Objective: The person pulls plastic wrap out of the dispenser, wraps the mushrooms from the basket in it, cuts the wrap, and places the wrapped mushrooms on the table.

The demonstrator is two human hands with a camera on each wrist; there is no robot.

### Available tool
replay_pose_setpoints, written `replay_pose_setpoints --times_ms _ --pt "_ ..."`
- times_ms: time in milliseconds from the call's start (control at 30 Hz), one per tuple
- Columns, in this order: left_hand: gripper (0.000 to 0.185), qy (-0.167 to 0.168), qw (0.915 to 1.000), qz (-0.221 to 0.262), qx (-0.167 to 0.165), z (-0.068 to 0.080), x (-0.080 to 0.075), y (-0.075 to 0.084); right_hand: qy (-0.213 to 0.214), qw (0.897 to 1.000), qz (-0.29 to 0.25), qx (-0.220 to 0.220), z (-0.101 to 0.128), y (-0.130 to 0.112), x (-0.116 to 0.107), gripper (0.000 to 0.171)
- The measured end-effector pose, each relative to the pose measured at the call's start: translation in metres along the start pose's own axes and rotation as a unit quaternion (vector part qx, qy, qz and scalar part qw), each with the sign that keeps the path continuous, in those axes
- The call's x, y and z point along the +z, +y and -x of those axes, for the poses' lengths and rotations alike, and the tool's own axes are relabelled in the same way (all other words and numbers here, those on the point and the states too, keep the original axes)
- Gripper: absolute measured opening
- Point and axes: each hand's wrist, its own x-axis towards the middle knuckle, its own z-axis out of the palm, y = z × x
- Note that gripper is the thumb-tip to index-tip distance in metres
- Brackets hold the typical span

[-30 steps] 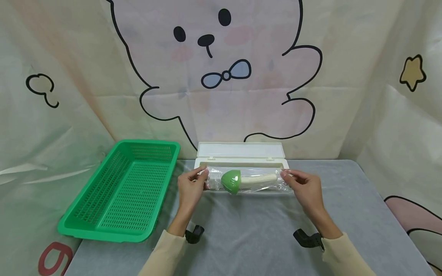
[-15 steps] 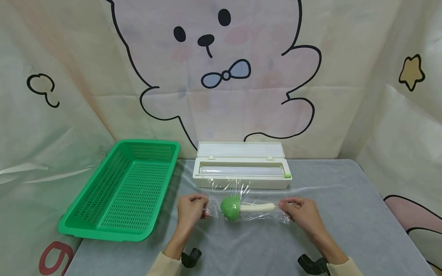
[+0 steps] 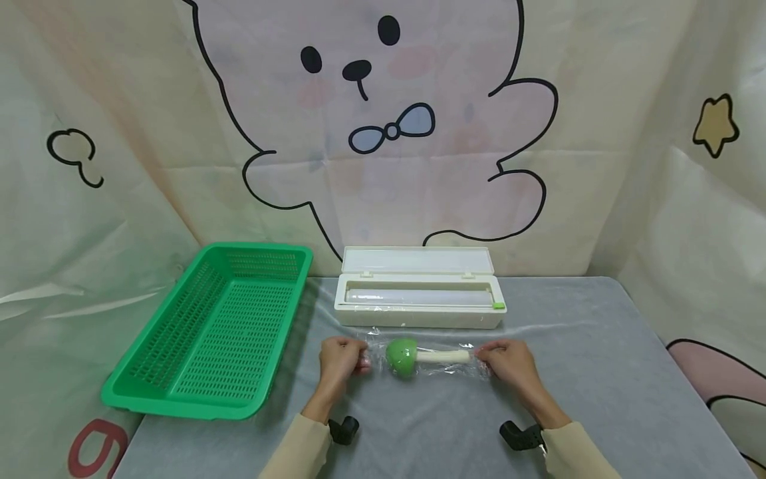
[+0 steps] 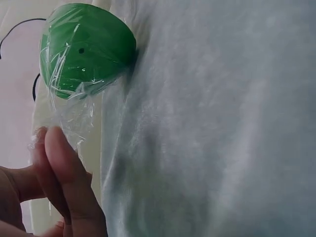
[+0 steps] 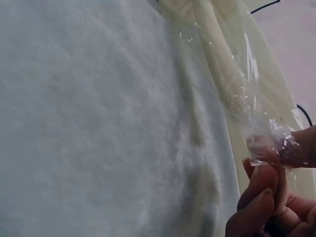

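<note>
A green dome-headed object (image 3: 401, 357) with a cream stick-like handle (image 3: 443, 356) lies sideways in front of me, wrapped in clear cling film (image 4: 74, 116). My left hand (image 3: 342, 362) pinches the film's gathered end beside the green head. On the other side, my right hand (image 3: 509, 362) pinches the film's bunched end just past the handle's tip. In the left wrist view the film stretches tight over the dome, and a small dark dot shows on it. Film bunches over the right fingertips in the right wrist view.
Behind the wrapped object stands a white cling film dispenser (image 3: 419, 320), its lid (image 3: 417, 260) raised and a green slider (image 3: 498, 306) at its right end. A green slatted basket (image 3: 114, 399) sits at the left on the grey cloth-covered table (image 3: 598, 346). A printed curtain hangs behind.
Both hands have drawn the wrapped object from over the dispenser toward me. The loose film standing up behind it has folded down, and the hands have come slightly closer together.
</note>
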Motion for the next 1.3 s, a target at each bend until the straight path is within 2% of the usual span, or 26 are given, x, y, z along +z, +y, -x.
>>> replay_pose_setpoints --times_ms 167,333,567,700,833,1300 --pt "0.011 0.011 0.9990 0.037 -0.024 -0.013 0.007 0.001 0.021 0.999 0.026 -0.009 -0.015 0.000 0.002 0.021" --pt "0.011 0.008 0.9981 0.052 -0.031 -0.019 0.009 -0.001 0.052 0.994 0.077 -0.049 -0.023 0.004 0.007 0.019" --pt "0.019 -0.036 0.9970 0.056 -0.038 -0.021 0.001 -0.007 0.057 0.988 0.118 -0.086 -0.021 0.010 0.012 0.020" --pt "0.020 -0.049 0.9974 0.033 -0.041 -0.021 -0.004 -0.005 0.049 0.987 0.118 -0.099 -0.019 0.012 0.009 0.022" --pt "0.019 -0.047 0.9984 0.008 -0.030 -0.021 -0.006 -0.001 0.040 0.988 0.113 -0.096 -0.017 0.014 0.006 0.024" --pt "0.019 -0.020 0.9967 -0.071 0.035 -0.013 -0.009 0.009 0.041 0.987 0.128 -0.093 -0.014 0.013 -0.009 0.031"
